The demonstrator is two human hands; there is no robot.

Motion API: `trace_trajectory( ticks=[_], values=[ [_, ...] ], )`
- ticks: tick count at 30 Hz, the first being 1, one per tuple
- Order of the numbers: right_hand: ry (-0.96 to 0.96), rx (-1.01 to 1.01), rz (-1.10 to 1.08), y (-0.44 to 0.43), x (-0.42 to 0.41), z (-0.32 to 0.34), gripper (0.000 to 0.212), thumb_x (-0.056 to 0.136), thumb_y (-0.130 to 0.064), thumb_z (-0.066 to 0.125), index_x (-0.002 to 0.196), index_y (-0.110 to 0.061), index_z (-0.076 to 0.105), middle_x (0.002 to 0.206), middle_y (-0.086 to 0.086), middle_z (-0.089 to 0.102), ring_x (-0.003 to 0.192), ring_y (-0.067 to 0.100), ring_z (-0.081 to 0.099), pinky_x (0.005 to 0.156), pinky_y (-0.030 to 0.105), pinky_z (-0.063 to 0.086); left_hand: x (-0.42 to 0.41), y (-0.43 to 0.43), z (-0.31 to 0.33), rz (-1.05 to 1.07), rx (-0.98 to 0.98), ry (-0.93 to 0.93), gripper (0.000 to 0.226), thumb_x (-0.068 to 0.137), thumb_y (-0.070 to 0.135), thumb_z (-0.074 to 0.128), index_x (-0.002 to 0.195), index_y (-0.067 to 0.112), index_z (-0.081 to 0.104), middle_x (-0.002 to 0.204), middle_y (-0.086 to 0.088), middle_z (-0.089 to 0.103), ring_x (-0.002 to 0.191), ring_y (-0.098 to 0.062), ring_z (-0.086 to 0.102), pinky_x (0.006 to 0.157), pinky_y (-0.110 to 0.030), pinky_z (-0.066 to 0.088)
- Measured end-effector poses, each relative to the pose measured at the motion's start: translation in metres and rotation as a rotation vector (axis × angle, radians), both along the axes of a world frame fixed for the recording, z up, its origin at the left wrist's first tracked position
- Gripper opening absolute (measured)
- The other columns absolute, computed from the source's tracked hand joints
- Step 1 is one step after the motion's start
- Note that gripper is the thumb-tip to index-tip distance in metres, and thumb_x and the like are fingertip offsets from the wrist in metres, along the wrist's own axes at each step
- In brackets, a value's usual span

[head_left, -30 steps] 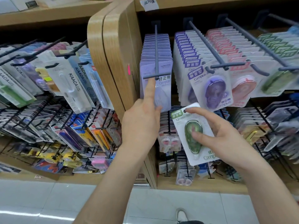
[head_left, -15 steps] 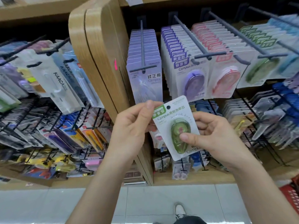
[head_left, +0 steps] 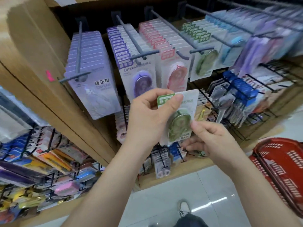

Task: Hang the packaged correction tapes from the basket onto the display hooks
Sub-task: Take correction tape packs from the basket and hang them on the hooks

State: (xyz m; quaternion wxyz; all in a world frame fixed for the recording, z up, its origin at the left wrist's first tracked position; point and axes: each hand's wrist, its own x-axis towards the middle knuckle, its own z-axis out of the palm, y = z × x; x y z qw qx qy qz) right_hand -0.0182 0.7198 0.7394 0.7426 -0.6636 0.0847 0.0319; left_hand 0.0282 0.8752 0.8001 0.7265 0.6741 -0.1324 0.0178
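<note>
Currently both hands share the green correction tape pack [head_left: 180, 118] at frame centre, left hand [head_left: 147, 118] pinching its top corner, right hand [head_left: 211, 140] its lower edge, likely aligning it for the green-row hook [head_left: 202, 49] upper right.

Blurry package [head_left: 188, 104] print; basket [head_left: 277, 163] partly off-frame

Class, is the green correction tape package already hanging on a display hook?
No; the left hand and right hand hold the green correction tape package, off the display hooks.
</note>
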Motion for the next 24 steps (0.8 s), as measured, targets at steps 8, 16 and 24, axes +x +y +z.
trace_trajectory(
  ticks=[8,16,24],
  values=[
    [-0.015,0.198,-0.345,-0.051,0.006,-0.005,0.036,0.081,-0.037,0.062,0.096,-0.005,0.073,0.091,0.014,0.076,0.078,0.023,0.073,0.068,0.025,0.06,0.018,-0.077,-0.003,-0.132,0.015,0.005,0.008,0.091,0.012,0.068,0.086,0.017,0.072,0.077,0.007,0.072,0.072,-0.004,0.066,0.067,-0.024,0.056],
    [-0.141,0.138,-0.298,-0.104,0.039,0.012,0.023,0.093,-0.031,0.061,0.077,-0.02,0.074,0.068,0.0,0.07,0.068,0.021,0.07,0.064,0.027,0.058,0.038,-0.151,0.01,0.219,-0.088,-0.162,0.007,0.09,0.01,0.07,0.085,0.016,0.07,0.073,0.01,0.071,0.07,-0.003,0.065,0.064,-0.024,0.054],
    [-0.14,0.109,-0.085,-0.139,0.062,0.016,0.015,0.096,-0.017,0.061,0.085,-0.011,0.069,0.064,-0.002,0.067,0.064,0.019,0.07,0.062,0.026,0.059,0.051,-0.178,0.008,0.463,-0.055,-0.247,0.01,0.091,0.014,0.069,0.083,0.019,0.07,0.073,0.011,0.069,0.071,-0.004,0.062,0.065,-0.027,0.052]
  ],
)
